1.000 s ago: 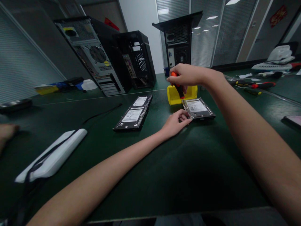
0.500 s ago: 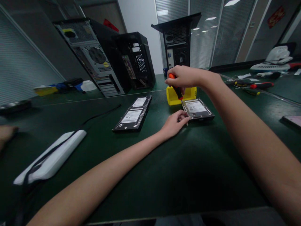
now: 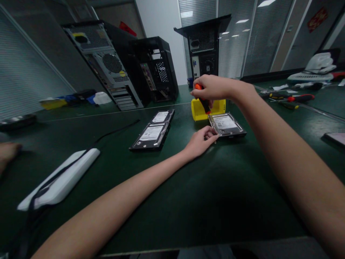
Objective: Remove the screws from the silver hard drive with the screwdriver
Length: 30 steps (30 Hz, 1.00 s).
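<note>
My right hand (image 3: 205, 88) is closed round the orange and black handle of a screwdriver (image 3: 205, 106), which points down at the left corner of a hard drive (image 3: 226, 123). My left hand (image 3: 201, 141) lies on the table against the near left edge of that drive, fingers curled. A small thin piece shows by its fingertips, too small to name. Behind the drive stands a yellow tray (image 3: 198, 111). Two more hard drives, a far one (image 3: 161, 116) and a near one (image 3: 151, 133), lie end to end left of my hands.
Computer cases (image 3: 107, 68) stand at the back, one (image 3: 204, 54) behind my right hand. A white power strip (image 3: 61, 180) with a black cable lies at left. Another person's hand (image 3: 8, 153) shows at the left edge. Tools (image 3: 300, 98) lie at right.
</note>
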Motion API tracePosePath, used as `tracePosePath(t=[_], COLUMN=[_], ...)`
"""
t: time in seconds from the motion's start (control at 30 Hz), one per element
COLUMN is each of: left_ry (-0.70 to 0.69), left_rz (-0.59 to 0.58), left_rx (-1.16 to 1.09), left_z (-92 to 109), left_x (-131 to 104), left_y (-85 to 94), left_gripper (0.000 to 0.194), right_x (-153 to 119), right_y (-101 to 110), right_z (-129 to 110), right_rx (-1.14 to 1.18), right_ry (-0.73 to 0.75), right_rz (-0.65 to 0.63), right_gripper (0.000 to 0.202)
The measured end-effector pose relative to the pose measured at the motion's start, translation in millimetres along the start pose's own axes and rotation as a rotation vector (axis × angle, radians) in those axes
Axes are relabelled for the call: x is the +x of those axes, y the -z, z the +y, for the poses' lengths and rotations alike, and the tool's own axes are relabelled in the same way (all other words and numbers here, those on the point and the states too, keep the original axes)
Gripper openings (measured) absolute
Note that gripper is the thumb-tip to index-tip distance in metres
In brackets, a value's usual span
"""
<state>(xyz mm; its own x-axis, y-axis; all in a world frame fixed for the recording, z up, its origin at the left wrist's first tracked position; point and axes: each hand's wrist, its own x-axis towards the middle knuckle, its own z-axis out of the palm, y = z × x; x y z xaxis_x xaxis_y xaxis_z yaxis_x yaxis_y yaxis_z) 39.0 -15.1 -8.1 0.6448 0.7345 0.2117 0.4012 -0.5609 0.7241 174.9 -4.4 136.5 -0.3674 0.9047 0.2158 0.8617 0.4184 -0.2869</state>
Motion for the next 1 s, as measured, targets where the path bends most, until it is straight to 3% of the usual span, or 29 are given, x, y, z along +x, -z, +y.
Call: tracePosePath(t=[1.0], left_ry=[-0.012], left_rz=[-0.005], left_rx=[-0.006], left_z=[-1.5], left_x=[0.1], left_y=[0.2], left_gripper=[0.03], right_x=[-0.6], right_y=[0.7], right_z=[0.3], right_rx=[0.051], right_ry=[0.012], right_rz=[0.003], right_gripper=[0.023])
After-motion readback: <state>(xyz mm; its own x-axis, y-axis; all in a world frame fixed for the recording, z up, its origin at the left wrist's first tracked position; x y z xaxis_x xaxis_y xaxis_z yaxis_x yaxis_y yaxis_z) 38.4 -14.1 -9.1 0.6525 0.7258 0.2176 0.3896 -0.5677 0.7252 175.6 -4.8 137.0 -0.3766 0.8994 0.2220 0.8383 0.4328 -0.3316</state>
